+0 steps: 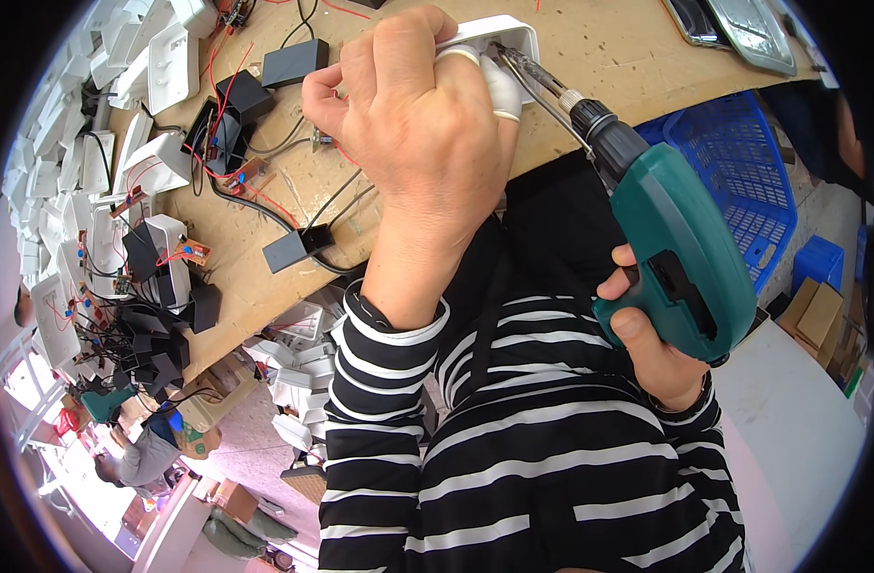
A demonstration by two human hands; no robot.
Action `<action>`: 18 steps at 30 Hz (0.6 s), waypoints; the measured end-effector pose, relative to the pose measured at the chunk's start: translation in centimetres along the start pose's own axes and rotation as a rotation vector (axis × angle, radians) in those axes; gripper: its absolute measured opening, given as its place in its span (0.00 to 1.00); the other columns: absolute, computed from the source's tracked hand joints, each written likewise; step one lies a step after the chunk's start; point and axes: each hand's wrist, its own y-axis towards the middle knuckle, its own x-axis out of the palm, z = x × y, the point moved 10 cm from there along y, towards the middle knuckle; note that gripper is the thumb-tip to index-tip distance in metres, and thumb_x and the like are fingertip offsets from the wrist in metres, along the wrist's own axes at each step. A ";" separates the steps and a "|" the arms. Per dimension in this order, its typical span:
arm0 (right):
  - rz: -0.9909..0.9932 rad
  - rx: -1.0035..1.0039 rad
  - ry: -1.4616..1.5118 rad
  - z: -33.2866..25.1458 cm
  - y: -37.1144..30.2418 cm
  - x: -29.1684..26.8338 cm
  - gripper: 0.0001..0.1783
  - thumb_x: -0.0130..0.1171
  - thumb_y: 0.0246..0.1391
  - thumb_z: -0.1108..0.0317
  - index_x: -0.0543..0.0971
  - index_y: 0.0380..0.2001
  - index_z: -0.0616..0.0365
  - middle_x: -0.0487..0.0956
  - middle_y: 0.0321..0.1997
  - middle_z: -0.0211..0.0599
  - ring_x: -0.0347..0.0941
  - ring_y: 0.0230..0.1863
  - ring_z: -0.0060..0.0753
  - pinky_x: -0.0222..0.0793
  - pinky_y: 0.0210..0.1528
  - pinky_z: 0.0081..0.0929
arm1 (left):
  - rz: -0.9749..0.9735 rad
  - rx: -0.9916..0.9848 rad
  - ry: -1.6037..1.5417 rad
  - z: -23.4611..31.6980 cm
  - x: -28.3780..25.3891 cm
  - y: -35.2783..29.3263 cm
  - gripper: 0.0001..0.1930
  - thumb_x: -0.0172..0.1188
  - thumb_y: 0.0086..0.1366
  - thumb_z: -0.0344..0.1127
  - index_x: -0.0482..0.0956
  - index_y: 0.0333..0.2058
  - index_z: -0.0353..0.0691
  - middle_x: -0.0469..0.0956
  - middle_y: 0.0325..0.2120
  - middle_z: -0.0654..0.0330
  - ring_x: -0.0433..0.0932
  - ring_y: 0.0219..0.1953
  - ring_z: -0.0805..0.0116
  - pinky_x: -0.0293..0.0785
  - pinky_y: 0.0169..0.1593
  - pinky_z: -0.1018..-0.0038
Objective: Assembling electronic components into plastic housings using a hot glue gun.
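left hand (413,134) tight on white plastic shell (518,34), right hand (658,358) around bulbous green soldering gun (690,224)

White housings (173,69), black boxes (295,63) on tan tabletop (637,72)
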 end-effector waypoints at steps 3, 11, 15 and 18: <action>0.012 -0.010 0.012 -0.1 0.1 -0.1 0.27 0.60 0.45 0.69 0.65 0.48 0.66 0.72 0.43 0.48 0.73 0.32 0.31 0.71 0.34 0.25 | 0.008 0.003 -0.003 0.0 0.0 0.0 0.06 0.60 0.35 0.31 0.71 0.13 0.39 0.72 0.29 0.66 0.68 0.33 0.67 0.52 0.37 0.69; 0.016 -0.014 0.043 -0.2 0.0 -0.1 0.27 0.60 0.45 0.69 0.65 0.48 0.67 0.72 0.43 0.49 0.73 0.32 0.31 0.72 0.34 0.25 | 0.005 0.004 0.007 0.0 0.1 0.0 0.07 0.61 0.35 0.31 0.71 0.12 0.39 0.72 0.29 0.66 0.68 0.33 0.67 0.52 0.37 0.69; -0.013 -0.003 0.040 -0.3 0.1 0.0 0.27 0.60 0.45 0.69 0.65 0.49 0.67 0.72 0.44 0.50 0.73 0.32 0.32 0.72 0.34 0.26 | 0.010 0.000 -0.003 0.0 0.0 0.0 0.06 0.61 0.35 0.31 0.71 0.12 0.39 0.72 0.29 0.66 0.68 0.33 0.67 0.52 0.37 0.69; -0.063 -0.056 -0.096 -0.4 0.2 0.2 0.28 0.60 0.45 0.70 0.64 0.49 0.67 0.71 0.44 0.51 0.73 0.32 0.32 0.72 0.34 0.26 | 0.010 -0.002 -0.005 -0.1 -0.1 0.0 0.06 0.61 0.35 0.31 0.72 0.12 0.39 0.72 0.29 0.66 0.68 0.33 0.67 0.52 0.37 0.69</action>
